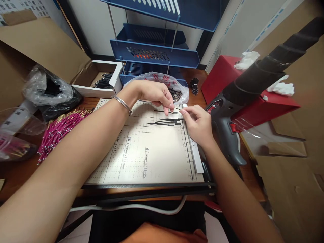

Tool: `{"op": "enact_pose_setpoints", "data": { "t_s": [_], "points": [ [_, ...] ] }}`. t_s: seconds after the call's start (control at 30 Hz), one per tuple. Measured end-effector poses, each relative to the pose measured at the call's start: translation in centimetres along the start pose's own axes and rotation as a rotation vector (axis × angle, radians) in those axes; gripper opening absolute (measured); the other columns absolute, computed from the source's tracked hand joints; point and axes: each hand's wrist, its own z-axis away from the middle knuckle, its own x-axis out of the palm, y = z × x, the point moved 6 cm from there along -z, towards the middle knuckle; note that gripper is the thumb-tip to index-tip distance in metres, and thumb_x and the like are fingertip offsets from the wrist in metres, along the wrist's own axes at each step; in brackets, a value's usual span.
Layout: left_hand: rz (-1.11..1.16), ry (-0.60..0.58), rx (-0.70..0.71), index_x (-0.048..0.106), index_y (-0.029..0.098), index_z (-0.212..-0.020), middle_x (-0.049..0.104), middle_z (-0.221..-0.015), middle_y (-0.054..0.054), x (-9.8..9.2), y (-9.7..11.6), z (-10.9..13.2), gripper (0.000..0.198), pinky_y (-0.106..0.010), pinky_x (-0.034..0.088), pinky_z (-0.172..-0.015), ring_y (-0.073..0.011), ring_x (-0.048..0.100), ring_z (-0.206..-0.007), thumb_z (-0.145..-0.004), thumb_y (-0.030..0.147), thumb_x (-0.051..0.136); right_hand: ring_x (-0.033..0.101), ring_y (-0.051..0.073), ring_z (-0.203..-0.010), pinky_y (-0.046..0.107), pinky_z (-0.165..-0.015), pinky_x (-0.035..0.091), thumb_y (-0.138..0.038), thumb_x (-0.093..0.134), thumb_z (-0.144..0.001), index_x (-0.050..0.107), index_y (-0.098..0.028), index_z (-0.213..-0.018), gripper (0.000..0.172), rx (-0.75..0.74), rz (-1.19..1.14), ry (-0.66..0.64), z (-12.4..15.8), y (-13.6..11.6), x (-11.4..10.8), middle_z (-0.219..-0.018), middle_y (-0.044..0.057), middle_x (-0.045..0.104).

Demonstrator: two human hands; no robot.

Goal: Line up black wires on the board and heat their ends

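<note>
My left hand [158, 96], with a metal bangle at the wrist, reaches over the far part of a cream paper-cutter board [164, 158]. Its thumb and fingers are pinched at one end of a thin, dark, wire-like piece [177, 108]. At the other end, beside the cutter's white edge strip [194, 152], my right hand [198, 123] closes thumb against forefinger. What exactly the piece is stays too small to tell. Just below the hands lies a loose bunch of thin black strips [165, 122], and a single black strip [162, 111] rests under my left fingers.
Magenta wires with gold tips [63, 133] are heaped at left. Behind stand a white box of black wires [103, 81], a plastic bag of small metal parts [181, 94] and a blue rack [154, 52]. On the right, a heat gun [227, 125] leans beside a red box [220, 71].
</note>
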Motion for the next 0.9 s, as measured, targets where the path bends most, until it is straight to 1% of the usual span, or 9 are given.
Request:
{"op": "enact_pose_setpoints", "data": {
  "t_s": [0.2,0.27,0.33,0.4,0.47,0.53,0.6,0.73,0.9],
  "points": [
    [0.041,-0.059,-0.034,0.087,0.024,-0.112,0.082,-0.099,-0.011,0.3,-0.1,0.1,0.053,-0.035,0.039,-0.067,-0.0147,0.047,-0.066,-0.076,0.061,0.075,0.05,0.014,-0.069,0.032,-0.063,0.042,-0.035,0.068,-0.094,0.079,-0.021,-0.09,0.018,0.004,-0.011,-0.013,0.0,0.2,0.1,-0.09,0.005,0.068],
    [0.035,-0.073,-0.036,0.087,0.024,-0.111,0.081,-0.098,-0.01,0.4,-0.2,0.1,0.054,-0.035,0.037,-0.065,-0.0142,0.046,-0.064,-0.077,0.064,0.074,0.046,0.012,-0.065,0.031,-0.06,0.041,-0.036,0.07,-0.093,0.08,-0.021,-0.09,0.018,0.021,-0.003,-0.024,0.0,0.4,0.2,-0.101,0.006,0.069],
    [0.018,-0.062,-0.039,0.087,0.024,-0.11,0.08,-0.096,-0.01,0.3,-0.2,0.1,0.056,-0.035,0.036,-0.065,-0.0146,0.046,-0.064,-0.08,0.069,0.07,0.047,0.011,-0.064,0.032,-0.06,0.045,-0.037,0.071,-0.091,0.08,-0.021,-0.089,0.018,0.03,0.003,-0.03,0.1,0.6,0.2,-0.116,0.008,0.069],
    [-0.002,-0.044,-0.05,0.088,0.024,-0.106,0.079,-0.093,-0.009,0.2,-0.2,0.1,0.056,-0.035,0.036,-0.066,-0.0155,0.048,-0.066,-0.082,0.07,0.068,0.057,0.014,-0.074,0.036,-0.068,0.053,-0.038,0.071,-0.09,0.08,-0.022,-0.087,0.018,0.026,0.009,-0.033,0.1,0.7,0.2,-0.127,0.01,0.068],
    [-0.025,-0.036,-0.07,0.088,0.023,-0.102,0.078,-0.089,-0.007,0.3,-0.1,0.1,0.052,-0.034,0.038,-0.068,-0.017,0.053,-0.071,-0.079,0.066,0.07,0.066,0.022,-0.095,0.043,-0.084,0.059,-0.037,0.072,-0.09,0.08,-0.023,-0.086,0.017,0.017,0.022,-0.038,0.1,0.9,0.2,-0.132,0.011,0.067],
    [-0.054,-0.046,-0.104,0.088,0.024,-0.101,0.078,-0.089,-0.005,0.5,0.1,0.0,0.047,-0.032,0.04,-0.072,-0.0192,0.059,-0.079,-0.075,0.06,0.073,0.067,0.027,-0.113,0.05,-0.101,0.058,-0.036,0.072,-0.089,0.079,-0.023,-0.085,0.015,0.014,0.034,-0.047,0.2,0.9,0.2,-0.134,0.011,0.067],
    [-0.087,-0.059,-0.148,0.088,0.023,-0.099,0.079,-0.089,-0.004,0.8,0.4,-0.2,0.043,-0.031,0.042,-0.077,-0.0206,0.063,-0.087,-0.073,0.054,0.074,0.066,0.029,-0.122,0.054,-0.11,0.055,-0.035,0.071,-0.089,0.08,-0.024,-0.086,0.014,0.022,0.043,-0.053,0.2,1.0,0.3,-0.135,0.011,0.067],
    [-0.181,-0.069,-0.196,0.086,0.02,-0.089,0.078,-0.087,-0.003,1.1,1.4,-0.4,0.034,-0.029,0.043,-0.082,-0.0211,0.065,-0.091,-0.072,0.048,0.076,0.065,0.03,-0.127,0.057,-0.113,0.054,-0.035,0.068,-0.091,0.079,-0.024,-0.094,0.015,0.073,0.044,-0.06,0.1,1.3,0.3,-0.137,0.012,0.066],
    [-0.313,-0.039,-0.232,0.088,0.024,-0.095,0.077,-0.084,-0.001,0.9,2.0,-0.5,0.031,-0.028,0.041,-0.088,-0.0232,0.065,-0.1,-0.074,0.045,0.077,0.065,0.031,-0.129,0.058,-0.116,0.052,-0.027,0.064,-0.09,0.077,-0.024,-0.096,0.014,0.091,0.053,-0.072,0.1,1.5,0.4,-0.138,0.012,0.066]
  ]
}}
